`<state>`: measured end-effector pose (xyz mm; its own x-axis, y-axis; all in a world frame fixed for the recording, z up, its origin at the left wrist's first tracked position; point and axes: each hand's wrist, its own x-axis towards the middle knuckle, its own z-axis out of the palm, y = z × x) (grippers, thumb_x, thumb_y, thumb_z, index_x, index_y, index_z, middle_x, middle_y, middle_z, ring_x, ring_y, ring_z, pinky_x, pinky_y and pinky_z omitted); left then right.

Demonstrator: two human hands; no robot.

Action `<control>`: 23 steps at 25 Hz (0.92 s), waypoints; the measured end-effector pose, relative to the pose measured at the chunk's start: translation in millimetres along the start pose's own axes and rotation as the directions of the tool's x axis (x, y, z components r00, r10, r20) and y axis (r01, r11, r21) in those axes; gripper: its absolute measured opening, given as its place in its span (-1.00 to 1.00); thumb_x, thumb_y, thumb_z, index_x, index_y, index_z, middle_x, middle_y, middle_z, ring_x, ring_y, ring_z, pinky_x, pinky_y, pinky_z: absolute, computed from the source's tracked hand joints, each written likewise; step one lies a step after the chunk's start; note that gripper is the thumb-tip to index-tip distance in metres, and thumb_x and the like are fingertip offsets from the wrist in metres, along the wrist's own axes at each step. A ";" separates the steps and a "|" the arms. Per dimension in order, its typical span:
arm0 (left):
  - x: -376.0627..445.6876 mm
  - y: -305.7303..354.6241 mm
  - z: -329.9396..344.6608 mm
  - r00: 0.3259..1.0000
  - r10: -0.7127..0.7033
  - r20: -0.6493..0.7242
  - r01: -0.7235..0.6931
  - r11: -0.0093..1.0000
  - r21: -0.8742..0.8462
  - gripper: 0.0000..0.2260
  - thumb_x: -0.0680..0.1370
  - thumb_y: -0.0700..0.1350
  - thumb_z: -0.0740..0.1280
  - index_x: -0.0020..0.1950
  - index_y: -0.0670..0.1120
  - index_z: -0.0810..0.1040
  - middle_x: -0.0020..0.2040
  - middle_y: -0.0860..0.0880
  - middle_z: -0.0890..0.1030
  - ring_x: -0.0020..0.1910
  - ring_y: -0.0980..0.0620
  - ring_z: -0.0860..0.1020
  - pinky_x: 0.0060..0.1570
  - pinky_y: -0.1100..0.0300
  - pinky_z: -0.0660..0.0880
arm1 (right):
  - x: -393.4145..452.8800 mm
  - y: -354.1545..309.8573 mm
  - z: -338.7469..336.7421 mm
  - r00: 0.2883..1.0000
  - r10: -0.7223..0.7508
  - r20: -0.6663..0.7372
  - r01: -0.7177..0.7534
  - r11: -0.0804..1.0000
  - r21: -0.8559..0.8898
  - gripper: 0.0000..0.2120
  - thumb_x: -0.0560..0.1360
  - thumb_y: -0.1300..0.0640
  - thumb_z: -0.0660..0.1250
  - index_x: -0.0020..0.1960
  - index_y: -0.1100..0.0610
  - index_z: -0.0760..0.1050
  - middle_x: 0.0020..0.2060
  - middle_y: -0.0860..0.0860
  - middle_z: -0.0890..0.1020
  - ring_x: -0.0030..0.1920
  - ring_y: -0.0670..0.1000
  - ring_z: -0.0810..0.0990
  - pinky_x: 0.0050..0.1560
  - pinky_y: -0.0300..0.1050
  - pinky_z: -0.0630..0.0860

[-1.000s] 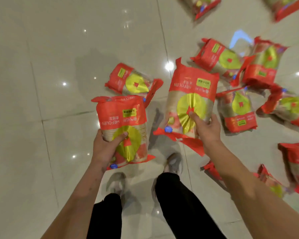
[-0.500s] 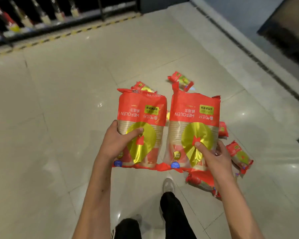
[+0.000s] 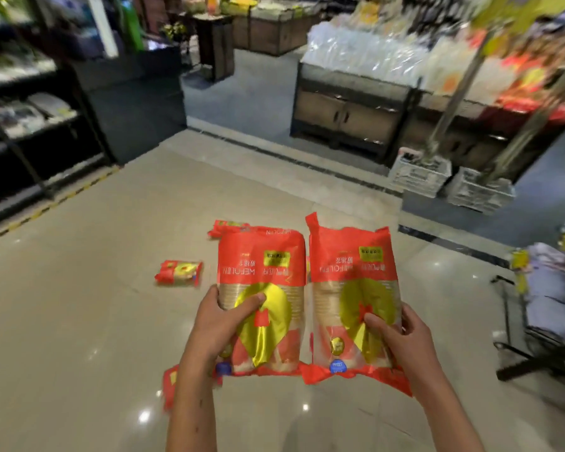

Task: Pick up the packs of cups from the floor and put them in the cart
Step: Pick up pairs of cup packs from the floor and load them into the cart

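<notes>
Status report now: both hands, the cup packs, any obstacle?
Left hand grips one red plastic cup pack; right hand another. One pack on floor. Path clear.

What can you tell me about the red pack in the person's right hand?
The red and clear plastic pack of cups in the right hand shows a stack of pale cups, a yellow-gold disc, a blue round sticker and upside-down lettering. It is held upright off the floor, alongside the left hand's matching pack. The right hand grips its lower right side, thumb on the front.

Cart right; floor btwn bare
</notes>
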<state>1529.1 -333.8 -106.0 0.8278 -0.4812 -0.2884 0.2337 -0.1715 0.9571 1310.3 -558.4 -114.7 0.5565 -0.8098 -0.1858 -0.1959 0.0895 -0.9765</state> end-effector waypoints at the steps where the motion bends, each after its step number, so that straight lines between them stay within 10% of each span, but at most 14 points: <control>1: -6.8 2.7 10.5 0.999 0.004 0.042 -0.004 1.000 0.011 -0.49 0.32 0.00 0.65 0.20 0.01 0.55 0.01 -0.03 0.74 -0.10 0.01 0.73 -0.03 -0.02 0.66 | -11.5 -2.6 -14.8 1.000 0.000 -0.026 0.001 1.000 0.003 -0.55 0.31 0.07 0.61 0.17 0.05 0.62 -0.01 0.00 0.77 -0.01 0.08 0.76 0.00 0.09 0.69; 11: -110.8 12.8 146.8 0.901 0.088 0.425 -0.142 0.985 0.097 -0.51 0.33 0.03 0.64 0.18 0.01 0.56 -0.03 0.00 0.74 -0.16 0.07 0.73 -0.19 0.17 0.60 | -164.4 16.3 -166.0 0.898 -0.055 -0.437 0.079 0.996 0.038 -0.66 0.34 0.17 0.61 0.06 0.05 0.61 -0.14 -0.09 0.77 -0.11 -0.05 0.75 -0.17 -0.15 0.63; 23: -327.9 -43.5 302.0 0.601 -0.030 0.798 -0.152 0.977 0.151 -0.43 0.27 0.11 0.66 0.20 0.07 0.55 0.01 0.01 0.75 -0.06 -0.03 0.74 0.01 -0.10 0.66 | -429.8 79.7 -324.6 0.594 0.082 -0.800 0.065 0.987 0.149 -0.53 0.30 0.04 0.65 0.16 -0.11 0.59 -0.05 -0.15 0.75 -0.10 -0.15 0.74 -0.11 -0.13 0.61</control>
<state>1093.5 -428.2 -62.0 0.0837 -0.9706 -0.2255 0.0254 -0.2241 0.9742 793.3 -391.5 -77.3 -0.3320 -0.9376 -0.1033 -0.0367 0.1223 -0.9918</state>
